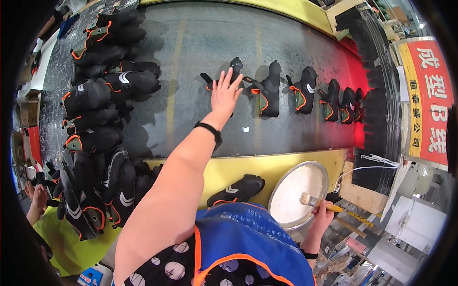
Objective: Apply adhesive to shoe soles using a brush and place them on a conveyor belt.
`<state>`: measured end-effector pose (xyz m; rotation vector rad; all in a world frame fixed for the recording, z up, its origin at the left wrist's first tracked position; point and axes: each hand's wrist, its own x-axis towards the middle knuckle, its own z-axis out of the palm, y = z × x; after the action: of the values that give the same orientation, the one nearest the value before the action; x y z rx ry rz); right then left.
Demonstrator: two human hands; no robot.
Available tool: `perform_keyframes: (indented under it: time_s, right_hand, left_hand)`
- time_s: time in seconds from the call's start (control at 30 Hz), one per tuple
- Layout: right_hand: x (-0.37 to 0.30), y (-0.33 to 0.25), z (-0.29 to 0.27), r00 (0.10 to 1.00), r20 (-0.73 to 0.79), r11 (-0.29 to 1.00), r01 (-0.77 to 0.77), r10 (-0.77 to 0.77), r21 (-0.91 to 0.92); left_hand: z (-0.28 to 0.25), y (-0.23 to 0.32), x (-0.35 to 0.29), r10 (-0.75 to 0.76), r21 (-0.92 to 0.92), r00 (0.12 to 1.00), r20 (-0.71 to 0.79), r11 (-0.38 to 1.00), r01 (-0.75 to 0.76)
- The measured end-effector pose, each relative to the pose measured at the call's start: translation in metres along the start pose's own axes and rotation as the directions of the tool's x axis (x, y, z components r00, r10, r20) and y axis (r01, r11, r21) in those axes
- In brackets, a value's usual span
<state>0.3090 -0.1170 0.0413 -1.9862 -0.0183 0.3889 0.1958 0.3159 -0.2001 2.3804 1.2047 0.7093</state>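
My left hand [225, 95] reaches out over the grey belt with its fingers spread. Under it lies a black shoe upper [236, 64] with orange edging, partly hidden by the hand; whether they touch I cannot tell. Just right of it is another black shoe upper [272, 90] with an orange-edged collar. My right hand [323, 215] is closed around the handle of a paintbrush [310, 199]. The brush's bristles are over a round metal basin [274, 190] of whitish liquid. Close to my apron, one more black shoe upper [237, 189] rests on the yellow ledge [214, 167].
Several black shoe uppers [100, 95] are piled along the left. More stand in a row toward a red-lit tunnel with black curtain strips [377, 71] at the right. A white cord [372, 164] hangs beside the basin. Another person's hands [38, 195] show at far left.
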Motion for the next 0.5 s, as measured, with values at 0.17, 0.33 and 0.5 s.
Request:
perform_keyframes:
  time_s: [0.17, 0.33, 0.5]
  right_hand:
    - [0.000, 0.004, 0.004, 1.000, 0.015, 1.000, -0.013, 0.012, 0.013]
    - [-0.001, 0.000, 0.023, 0.999, 0.036, 0.999, -0.025, 0.024, 0.040]
    - [-0.004, -0.005, 0.036, 0.997, 0.073, 0.998, -0.001, -0.004, 0.065]
  left_hand:
    - [-0.043, -0.020, -0.098, -0.060, -0.039, 0.988, 0.141, 0.997, 0.066]
    - [-0.069, -0.041, -0.137, -0.335, 0.513, 0.796, 0.504, 0.858, 0.036]
    - [-0.096, -0.040, -0.134, -0.307, 0.580, 0.632, 0.712, 0.765, -0.282]
